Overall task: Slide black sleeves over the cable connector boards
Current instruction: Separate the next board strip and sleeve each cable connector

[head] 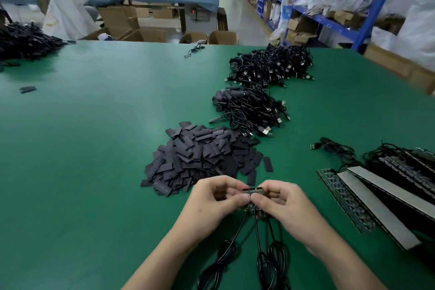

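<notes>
Your left hand (211, 198) and right hand (282, 200) both pinch the connector board (253, 191) between thumb and curled fingers, close above the green tabletop (94, 148). Black cables (257, 235) run from the board toward you. The pile of black sleeves (200, 158) lies just beyond your hands. Heaps of cables (251, 110) lie farther back, and board strips (353, 198) lie at your right.

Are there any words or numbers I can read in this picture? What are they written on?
None can be read.
Pile of flat black sleeves: any print is too faint to read.
Small dark connector board: marks too small to read.
Brown cardboard boxes on the blue metal shelves: labels blurred.
</notes>
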Tool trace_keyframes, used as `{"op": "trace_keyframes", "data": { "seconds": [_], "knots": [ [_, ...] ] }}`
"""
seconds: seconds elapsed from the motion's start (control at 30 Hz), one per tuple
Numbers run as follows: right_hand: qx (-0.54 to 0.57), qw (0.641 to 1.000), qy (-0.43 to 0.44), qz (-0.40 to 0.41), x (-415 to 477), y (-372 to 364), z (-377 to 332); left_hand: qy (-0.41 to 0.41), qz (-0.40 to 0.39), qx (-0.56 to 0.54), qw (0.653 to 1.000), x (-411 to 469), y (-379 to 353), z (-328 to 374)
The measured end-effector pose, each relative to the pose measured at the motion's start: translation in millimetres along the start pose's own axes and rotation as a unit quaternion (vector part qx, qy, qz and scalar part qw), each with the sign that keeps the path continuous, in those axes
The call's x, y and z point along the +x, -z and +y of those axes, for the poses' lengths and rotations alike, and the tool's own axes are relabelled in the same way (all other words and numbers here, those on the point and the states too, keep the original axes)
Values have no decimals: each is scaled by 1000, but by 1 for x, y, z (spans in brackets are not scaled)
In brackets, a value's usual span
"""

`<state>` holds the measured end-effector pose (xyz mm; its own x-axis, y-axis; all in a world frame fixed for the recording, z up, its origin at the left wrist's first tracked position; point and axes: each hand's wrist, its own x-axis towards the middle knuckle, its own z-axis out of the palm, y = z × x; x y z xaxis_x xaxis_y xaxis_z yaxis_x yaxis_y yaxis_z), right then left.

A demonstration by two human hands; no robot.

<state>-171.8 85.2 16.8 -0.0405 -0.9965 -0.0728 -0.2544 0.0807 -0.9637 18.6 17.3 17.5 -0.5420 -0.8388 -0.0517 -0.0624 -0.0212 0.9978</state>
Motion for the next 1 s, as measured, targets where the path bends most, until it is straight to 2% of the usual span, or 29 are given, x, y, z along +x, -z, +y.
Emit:
{"op": "trace_keyframes", "data": {
  "seconds": [0.27, 0.6, 1.0],
  "knots": [
    [2, 1000, 23, 10, -2, -2, 11, 23, -30, -17, 999, 1, -1, -2],
    [81, 996, 25, 3, -2, -8, 6, 48, -45, -55, 996, 2, 4, -1],
    [106, 994, 32, 3, -2, -8, 6, 56, -42, -64, 995, 1, 2, 0]
  ]
}}
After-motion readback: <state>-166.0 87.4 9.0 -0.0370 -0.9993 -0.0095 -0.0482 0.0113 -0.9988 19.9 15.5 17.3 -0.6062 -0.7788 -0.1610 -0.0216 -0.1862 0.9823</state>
